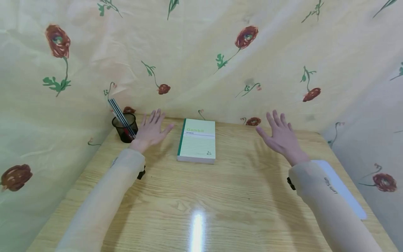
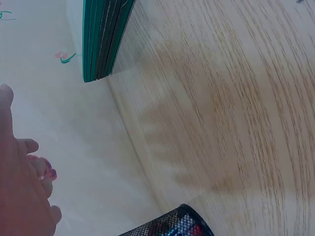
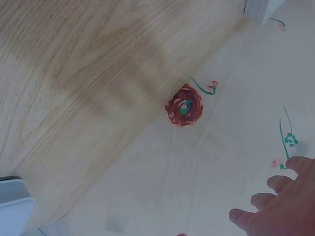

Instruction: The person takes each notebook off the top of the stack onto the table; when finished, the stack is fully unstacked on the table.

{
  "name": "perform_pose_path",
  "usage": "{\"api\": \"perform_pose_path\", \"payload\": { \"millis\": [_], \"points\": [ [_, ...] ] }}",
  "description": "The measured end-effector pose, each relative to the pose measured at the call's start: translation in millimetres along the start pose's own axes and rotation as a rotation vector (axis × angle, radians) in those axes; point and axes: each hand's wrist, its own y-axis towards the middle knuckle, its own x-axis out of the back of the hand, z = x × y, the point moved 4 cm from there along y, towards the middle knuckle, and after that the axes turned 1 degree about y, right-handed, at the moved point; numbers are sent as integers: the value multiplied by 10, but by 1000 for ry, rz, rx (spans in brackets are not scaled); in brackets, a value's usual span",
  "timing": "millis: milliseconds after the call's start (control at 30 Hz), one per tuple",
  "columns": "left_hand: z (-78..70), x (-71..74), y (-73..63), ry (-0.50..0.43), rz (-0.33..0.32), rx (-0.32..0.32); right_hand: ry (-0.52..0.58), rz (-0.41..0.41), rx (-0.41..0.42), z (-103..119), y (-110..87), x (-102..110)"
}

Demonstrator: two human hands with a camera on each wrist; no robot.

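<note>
Left hand (image 1: 150,133): fingers spread, near cup (image 1: 122,135) | Right hand (image 1: 281,137): fingers spread, above table (image 1: 233,196) | Notebook stack (image 1: 198,143): on table, between hands

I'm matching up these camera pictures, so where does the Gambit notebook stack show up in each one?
Head: notebook stack near the centre.
Left wrist: its green spines at the top edge, left of centre.
Right wrist: only its pale corner, top edge, towards the right.
Shared landmark: back edge of the wooden table.
</note>
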Motion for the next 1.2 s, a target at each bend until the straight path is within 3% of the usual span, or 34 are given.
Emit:
{"api": "perform_pose_path", "payload": {
  "millis": [233, 633, 967, 1200],
  "points": [
    [-33, -60, -2, -92, 29, -1, 50, 28, 4, 122, 31, -67],
    [-142, -166, 20, -243, -70, -6, 157, 35, -32, 329, 69, -275],
    [-218, -331, -29, -484, -40, 99, 285, 25, 2, 512, 134, -590],
    [-279, -427, -34, -623, -33, 106, 390, 52, -22, 610, 145, -841]
  ]
}}
